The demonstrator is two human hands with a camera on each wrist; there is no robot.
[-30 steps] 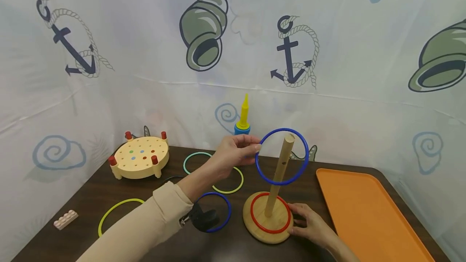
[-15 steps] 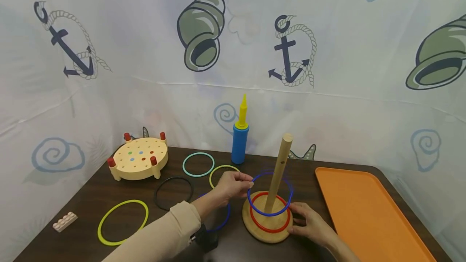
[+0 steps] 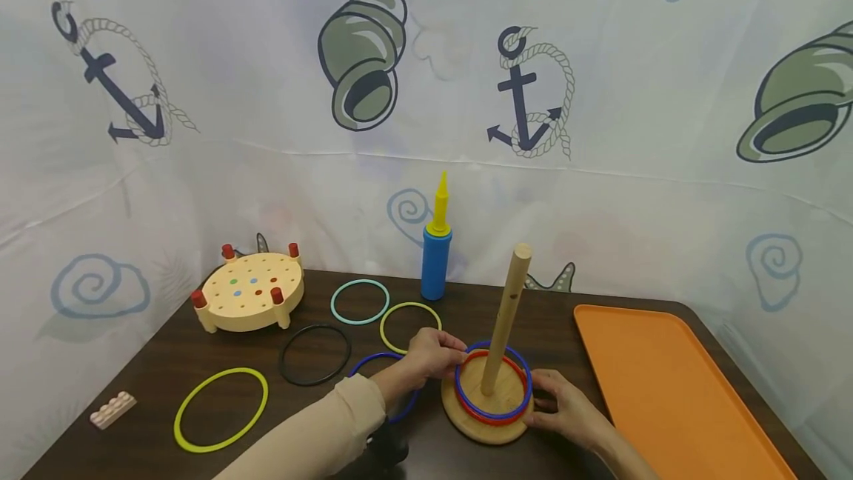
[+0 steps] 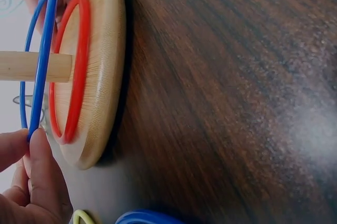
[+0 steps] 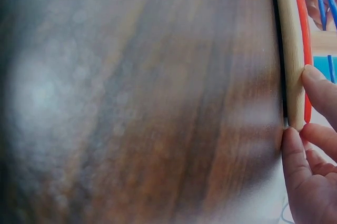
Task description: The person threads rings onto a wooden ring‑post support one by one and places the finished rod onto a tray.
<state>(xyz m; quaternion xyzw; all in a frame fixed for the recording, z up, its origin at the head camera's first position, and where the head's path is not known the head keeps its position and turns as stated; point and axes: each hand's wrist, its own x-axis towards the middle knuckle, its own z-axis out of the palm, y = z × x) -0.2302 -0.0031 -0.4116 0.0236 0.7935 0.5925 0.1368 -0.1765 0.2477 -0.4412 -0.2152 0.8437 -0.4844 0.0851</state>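
A wooden ring-toss stand, with an upright post (image 3: 506,310) on a round base (image 3: 455,416), stands on the dark table. A red ring (image 4: 80,71) lies on the base around the post. My left hand (image 3: 433,354) pinches a blue ring (image 4: 39,87) between thumb and fingers at its left side. That ring encircles the post, a small gap above the red one in the left wrist view. My right hand (image 3: 566,410) grips the base's right edge, one digit on top near the red ring and others at the rim.
Left of the stand lie a second blue ring (image 3: 373,355), a black ring (image 3: 346,358), a turquoise ring (image 3: 360,322) and two yellow-green rings. A blue pump (image 3: 435,265) and a pegged round toy (image 3: 249,317) stand behind. An orange tray (image 3: 666,384) lies right; a pink brick (image 3: 113,410) lies far left.
My left hand has lowered the blue ring from the top of the post down to just above the red ring. My right hand has stayed at the base.
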